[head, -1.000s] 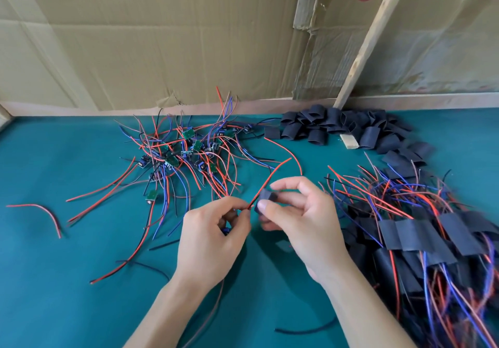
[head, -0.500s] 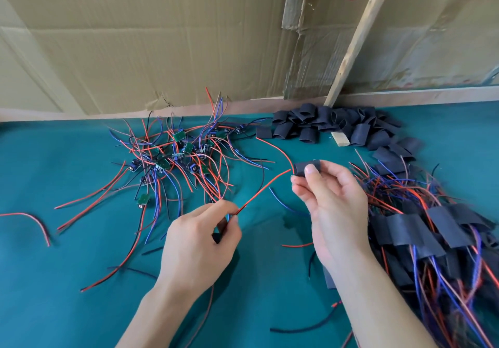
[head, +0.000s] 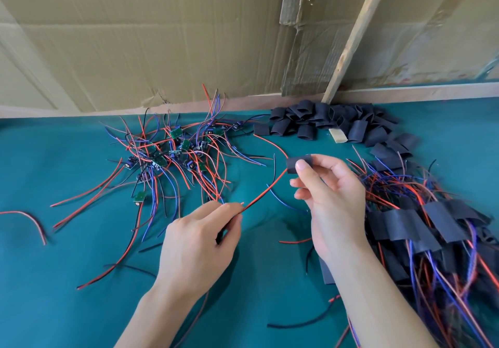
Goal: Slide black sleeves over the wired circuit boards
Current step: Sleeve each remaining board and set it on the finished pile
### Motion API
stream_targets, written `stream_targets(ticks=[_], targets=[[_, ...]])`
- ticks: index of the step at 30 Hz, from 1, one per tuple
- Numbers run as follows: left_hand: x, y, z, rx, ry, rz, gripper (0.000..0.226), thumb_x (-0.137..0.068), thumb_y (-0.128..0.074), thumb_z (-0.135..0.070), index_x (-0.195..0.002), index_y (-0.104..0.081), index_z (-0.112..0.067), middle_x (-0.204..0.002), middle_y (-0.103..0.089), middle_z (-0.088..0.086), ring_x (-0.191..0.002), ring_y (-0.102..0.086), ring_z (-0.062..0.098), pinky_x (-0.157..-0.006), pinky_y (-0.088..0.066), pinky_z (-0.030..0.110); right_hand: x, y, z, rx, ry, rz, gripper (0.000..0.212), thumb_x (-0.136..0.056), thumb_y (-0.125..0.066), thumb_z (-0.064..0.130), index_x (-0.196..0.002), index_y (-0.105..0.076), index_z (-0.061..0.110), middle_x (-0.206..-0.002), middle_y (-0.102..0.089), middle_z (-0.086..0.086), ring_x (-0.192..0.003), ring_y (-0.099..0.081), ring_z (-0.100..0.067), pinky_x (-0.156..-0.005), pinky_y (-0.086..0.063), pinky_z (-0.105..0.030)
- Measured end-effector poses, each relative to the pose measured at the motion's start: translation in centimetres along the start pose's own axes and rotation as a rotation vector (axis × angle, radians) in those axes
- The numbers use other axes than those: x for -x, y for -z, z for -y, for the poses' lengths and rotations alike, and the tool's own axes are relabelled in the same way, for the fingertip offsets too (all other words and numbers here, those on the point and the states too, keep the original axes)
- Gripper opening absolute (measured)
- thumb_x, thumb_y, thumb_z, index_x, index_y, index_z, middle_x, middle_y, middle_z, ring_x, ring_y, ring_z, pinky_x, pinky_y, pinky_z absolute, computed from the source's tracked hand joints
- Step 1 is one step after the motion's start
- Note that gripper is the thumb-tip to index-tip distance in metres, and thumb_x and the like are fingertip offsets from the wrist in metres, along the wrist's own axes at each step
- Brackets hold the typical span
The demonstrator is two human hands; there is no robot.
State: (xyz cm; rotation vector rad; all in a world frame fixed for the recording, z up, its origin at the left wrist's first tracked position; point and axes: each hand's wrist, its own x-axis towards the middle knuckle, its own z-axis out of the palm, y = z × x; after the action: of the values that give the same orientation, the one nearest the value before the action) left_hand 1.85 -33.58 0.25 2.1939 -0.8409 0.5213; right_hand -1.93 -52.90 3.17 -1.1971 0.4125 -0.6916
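My right hand point(head: 328, 193) pinches a short black sleeve point(head: 299, 163) between thumb and fingers, raised above the teal table point(head: 67, 280). A red and black wire pair point(head: 266, 191) runs from the sleeve's left end down to my left hand point(head: 199, 242), which pinches the wires near their middle. Whatever lies inside the sleeve is hidden. Bare green circuit boards with red, blue and black wires point(head: 175, 155) lie tangled at the back left. Loose black sleeves point(head: 324, 123) are heaped at the back right. Sleeved boards point(head: 421, 226) are piled on the right.
Cardboard sheets point(head: 162, 37) wall off the back of the table, and a wooden stick point(head: 356, 31) leans against them, its foot among the loose sleeves. Stray wires lie at the far left point(head: 29, 220) and near the front edge point(head: 297, 323).
My right hand has carried the sleeve up and to the right, away from my left hand. The wire pair now stretches between the two hands. My left hand stayed low, still on the wires.
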Motion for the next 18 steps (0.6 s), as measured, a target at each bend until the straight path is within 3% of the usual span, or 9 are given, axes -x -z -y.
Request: stream_targets(ticks=[18], targets=[[0.05,-0.07,0.15,-0.076,-0.076,0.017,0.013,-0.091,-0.066,-0.019,-0.097,-0.077,-0.023,-0.075,-0.06,-0.01,-0.054,-0.05,0.021,-0.038,-0.045,0.033,-0.58,0.69,0.52,0.067,0.064,0.046,0.009,-0.09,-0.075,0.004,-0.096,-0.07,0.011,-0.079,-0.073,0.005,-0.059,-0.059,-0.011,-0.056,-0.046,-0.02]])
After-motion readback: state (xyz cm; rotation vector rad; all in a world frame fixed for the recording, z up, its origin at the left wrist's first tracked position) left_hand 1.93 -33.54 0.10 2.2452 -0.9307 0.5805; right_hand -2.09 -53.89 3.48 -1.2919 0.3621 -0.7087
